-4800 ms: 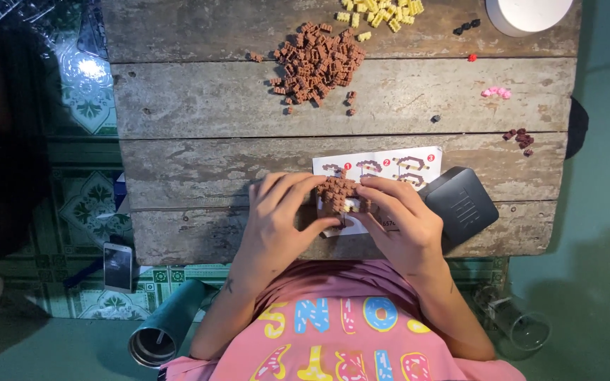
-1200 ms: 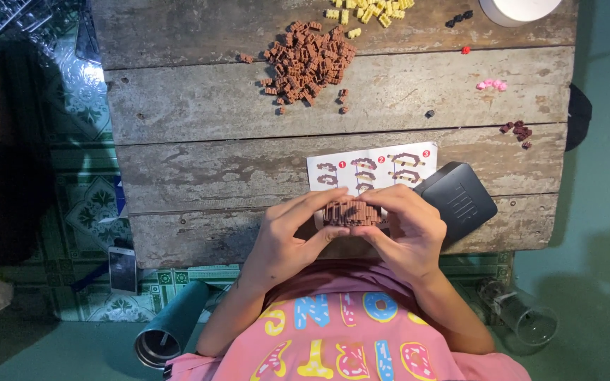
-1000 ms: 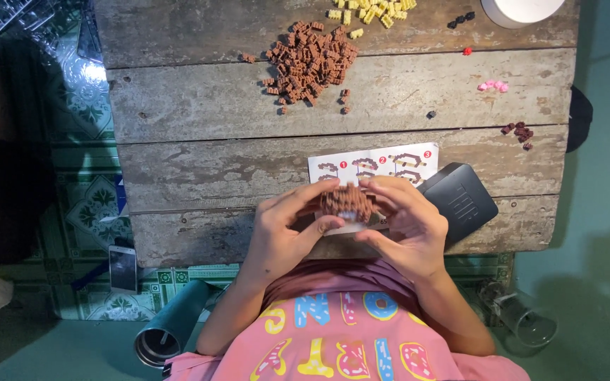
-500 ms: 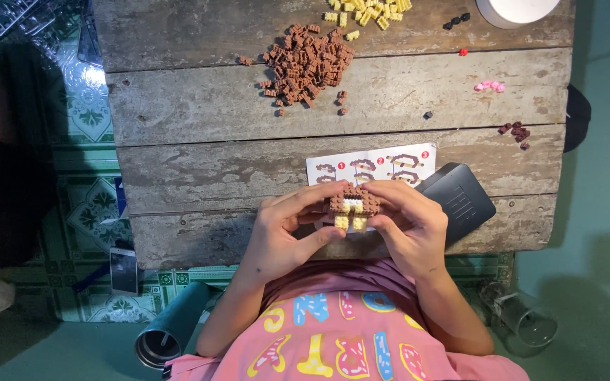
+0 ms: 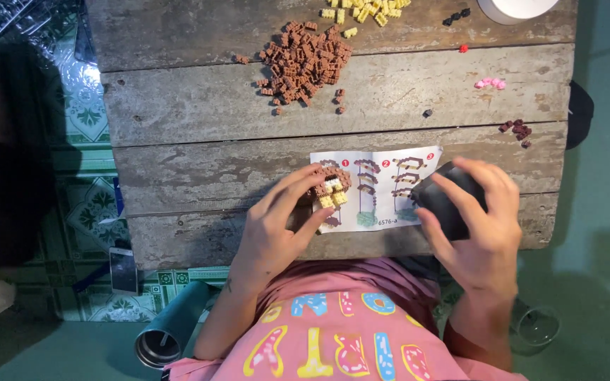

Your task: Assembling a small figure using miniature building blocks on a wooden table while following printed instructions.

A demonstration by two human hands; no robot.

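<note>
Several loose brick heaps lie beyond both hands: a brown pile [image 5: 303, 65] and a yellow pile [image 5: 365, 9] at the far side of the plank table [image 5: 199, 120]. The left hand [image 5: 277, 226] pinches a small brown-and-yellow brick model [image 5: 331, 192] at its fingertips, over the instruction sheet [image 5: 383, 187]. The right hand [image 5: 478, 222] grips a black box [image 5: 446, 204]. Which way the model points cannot be told.

Pink shirt [image 5: 340, 331], short sleeves; big rounded letters across the chest in yellow, blue and pink. Forearms bare, both hands ungloved.
</note>
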